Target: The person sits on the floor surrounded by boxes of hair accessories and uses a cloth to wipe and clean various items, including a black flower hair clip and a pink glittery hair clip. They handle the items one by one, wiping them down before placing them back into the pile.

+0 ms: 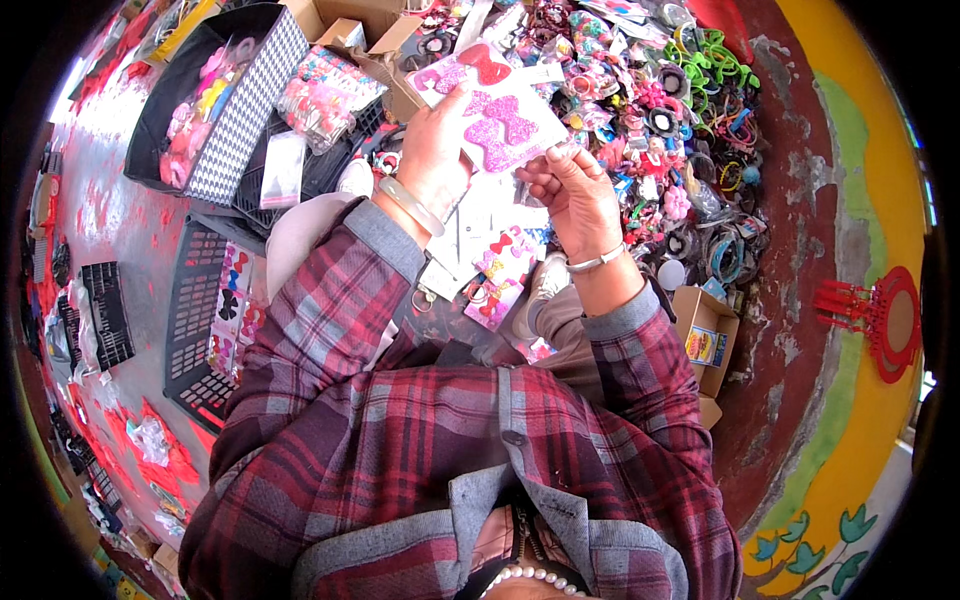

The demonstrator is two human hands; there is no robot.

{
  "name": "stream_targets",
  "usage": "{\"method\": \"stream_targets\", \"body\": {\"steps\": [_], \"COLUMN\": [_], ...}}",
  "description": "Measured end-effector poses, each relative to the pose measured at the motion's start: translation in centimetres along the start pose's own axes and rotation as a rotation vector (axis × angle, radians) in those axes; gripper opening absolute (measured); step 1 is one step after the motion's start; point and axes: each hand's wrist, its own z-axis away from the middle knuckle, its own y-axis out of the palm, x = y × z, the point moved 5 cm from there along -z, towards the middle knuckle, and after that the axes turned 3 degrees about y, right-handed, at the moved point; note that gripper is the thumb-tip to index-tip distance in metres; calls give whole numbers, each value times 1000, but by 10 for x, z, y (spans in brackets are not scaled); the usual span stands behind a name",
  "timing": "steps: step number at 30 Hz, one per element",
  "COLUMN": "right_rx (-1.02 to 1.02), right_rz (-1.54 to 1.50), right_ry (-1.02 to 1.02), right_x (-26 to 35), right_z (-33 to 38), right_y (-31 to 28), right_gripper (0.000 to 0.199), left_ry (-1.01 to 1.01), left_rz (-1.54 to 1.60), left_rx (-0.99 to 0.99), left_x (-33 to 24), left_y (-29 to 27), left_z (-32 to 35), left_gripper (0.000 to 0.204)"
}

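Bow card (518, 128): raised in front of torso | Left grip (432, 152): clamped on card's left edge, thumb over face | Right grip (582, 195): curled at lower-right corner, pinch or touch cannot be told | Floor (150, 260): accessory pile (640, 150) right, black crate (188, 330) left | Wall (890, 220): yellow, green

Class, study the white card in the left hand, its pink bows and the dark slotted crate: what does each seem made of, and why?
White card: probably smooth paperboard; it looks thin and flat.
Pink bows: sparkly, speckled surface suggests a glitter coating; the base could be fabric or foam.
Slotted crate: likely moulded plastic, dull dark finish; regular openings pierce its wall.
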Motion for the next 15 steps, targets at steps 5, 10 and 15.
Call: {"method": "stream_targets", "body": {"steps": [5, 10, 15], "right_rx": [59, 35, -72], "right_rz": [-25, 22, 474], "right_ry": [-37, -76, -190], "right_x": [3, 4, 15], "right_z": [1, 1, -3], "right_y": [4, 3, -3], "right_gripper": [6, 15, 43], "left_ry": [-28, -68, -47], "left_rz": [89, 143, 60], "left_rx": [-2, 0, -27], "left_x": [0, 4, 1], "left_y": [3, -3, -9], "left_z": [2, -2, -3], "left_gripper": [26, 26, 29]}}
